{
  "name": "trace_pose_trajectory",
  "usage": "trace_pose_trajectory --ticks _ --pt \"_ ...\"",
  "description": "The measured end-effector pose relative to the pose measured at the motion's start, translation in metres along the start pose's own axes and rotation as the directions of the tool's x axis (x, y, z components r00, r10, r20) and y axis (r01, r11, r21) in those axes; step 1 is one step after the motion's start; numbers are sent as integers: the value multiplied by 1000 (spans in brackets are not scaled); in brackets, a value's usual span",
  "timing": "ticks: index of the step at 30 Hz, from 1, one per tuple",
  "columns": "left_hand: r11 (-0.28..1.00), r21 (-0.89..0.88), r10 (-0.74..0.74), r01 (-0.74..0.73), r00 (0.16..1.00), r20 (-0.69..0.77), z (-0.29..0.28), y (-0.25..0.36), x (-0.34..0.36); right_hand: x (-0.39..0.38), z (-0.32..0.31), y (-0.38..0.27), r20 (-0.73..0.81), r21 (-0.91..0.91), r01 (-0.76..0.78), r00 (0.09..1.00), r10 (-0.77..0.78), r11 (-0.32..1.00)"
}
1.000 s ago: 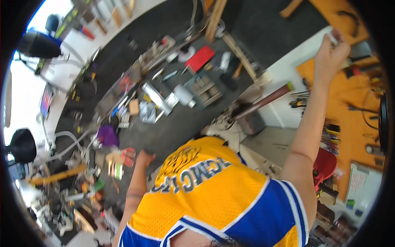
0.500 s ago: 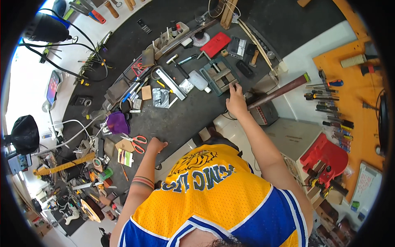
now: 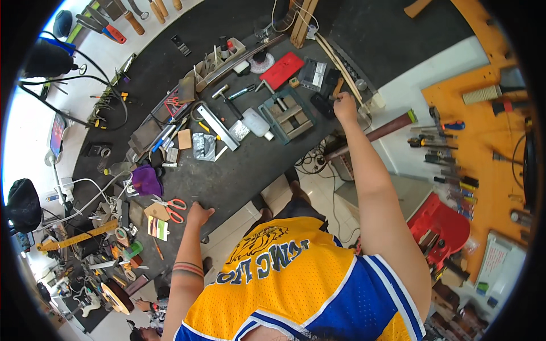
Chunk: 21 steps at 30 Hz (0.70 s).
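Observation:
My right hand (image 3: 346, 108) reaches to the far right of the dark workbench. Its fingers are closed at the end of the wooden handle of a small brush (image 3: 339, 87), whose dark head lies beside a black oblong object (image 3: 323, 105). Left of that hand sits a green-grey machine vise (image 3: 290, 118). At the bench's near edge my left hand (image 3: 199, 214) rests with its thumb stretched out, holding nothing; its other fingers are partly hidden. Orange-handled scissors (image 3: 177, 210) lie just to its left, near a colourful card (image 3: 157, 228).
A hammer (image 3: 230, 105), a metal square (image 3: 219, 126), a clear bottle (image 3: 259, 123) and a red case (image 3: 282, 69) lie across the bench. A purple cloth (image 3: 146, 181) is on the left. Tools hang on an orange pegboard (image 3: 483, 153) at right. Another person shows at lower left.
My right hand has left the vise and moved right and away from me to the brush handle. My left hand stays on the bench edge. The whole view has shifted slightly.

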<state>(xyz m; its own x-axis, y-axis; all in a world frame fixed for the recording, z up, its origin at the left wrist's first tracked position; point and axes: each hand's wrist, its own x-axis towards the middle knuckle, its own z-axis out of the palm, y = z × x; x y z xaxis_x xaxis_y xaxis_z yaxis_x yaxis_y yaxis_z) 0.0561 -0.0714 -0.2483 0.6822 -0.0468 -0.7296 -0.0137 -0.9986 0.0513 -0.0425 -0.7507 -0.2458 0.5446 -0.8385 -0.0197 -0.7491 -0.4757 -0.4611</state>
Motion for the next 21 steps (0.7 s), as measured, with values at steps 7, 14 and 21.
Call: trace_pose_trajectory --ticks 7,14,21 --pt "980 -98 -162 174 979 123 15 -12 29 63 -3 -24 231 -148 -336 903 363 930" --pt "977 -38 -191 208 948 254 5 1 29 36 -25 -5 250 2 -302 923 292 953" --pt "977 78 -211 197 944 253 6 -4 31 -9 -47 50 774 540 -677 633 21 500"
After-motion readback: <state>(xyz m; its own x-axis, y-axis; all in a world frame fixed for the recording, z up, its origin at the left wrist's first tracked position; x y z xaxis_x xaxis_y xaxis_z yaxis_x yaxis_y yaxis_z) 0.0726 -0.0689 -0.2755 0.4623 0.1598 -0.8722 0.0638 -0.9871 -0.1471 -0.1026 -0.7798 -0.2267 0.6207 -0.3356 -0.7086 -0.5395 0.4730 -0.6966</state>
